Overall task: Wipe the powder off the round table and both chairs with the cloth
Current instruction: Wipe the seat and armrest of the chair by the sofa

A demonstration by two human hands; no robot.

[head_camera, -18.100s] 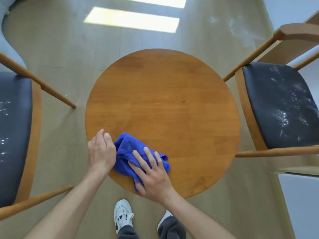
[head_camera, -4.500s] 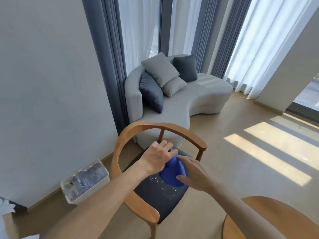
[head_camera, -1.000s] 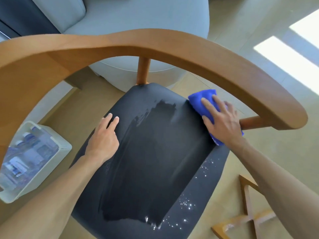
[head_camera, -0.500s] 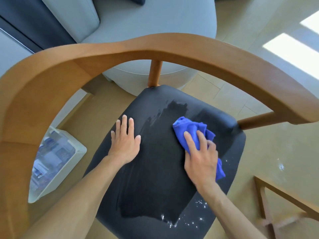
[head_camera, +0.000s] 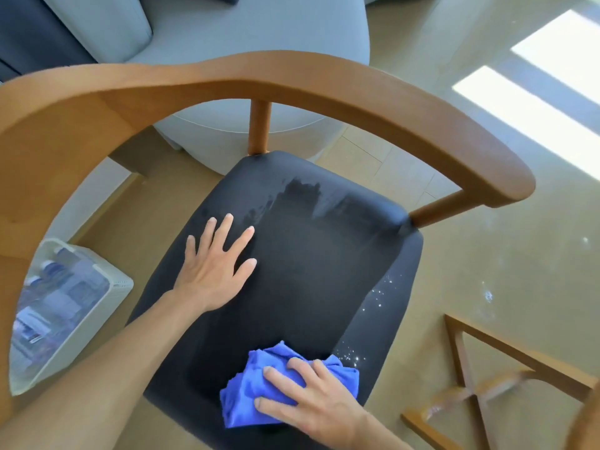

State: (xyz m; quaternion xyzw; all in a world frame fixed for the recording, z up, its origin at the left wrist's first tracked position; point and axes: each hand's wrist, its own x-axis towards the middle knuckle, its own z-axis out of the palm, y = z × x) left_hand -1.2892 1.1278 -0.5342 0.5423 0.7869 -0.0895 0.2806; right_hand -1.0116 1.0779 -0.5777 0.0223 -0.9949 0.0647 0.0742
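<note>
Cloth point(head_camera: 259, 384): one, blue, crumpled, pressed flat-fingered by right hand point(head_camera: 319, 405), lower centre. One curved wooden chair point(head_camera: 324, 82), dark padded seat point(head_camera: 308, 271). Left hand point(head_camera: 214, 271) spread flat, holding nothing.

Chair point(head_camera: 324, 254): wooden frame with a curved one-piece back and arm rail, black padded seat. The seat's middle shows a broad darker wiped band running from the back edge toward the front. A greyish smear remains at the band's far end. White powder point(head_camera: 373, 300) lies in scattered specks along the seat's right edge and near the front right corner.

Cloth point(head_camera: 256, 384): blue, bunched, lying on the front part of the seat, just left of the front specks. The right hand point(head_camera: 311, 401) presses it down with fingers spread across it. The left hand point(head_camera: 214, 267) rests flat on the seat's left side, well apart from the cloth.
</note>
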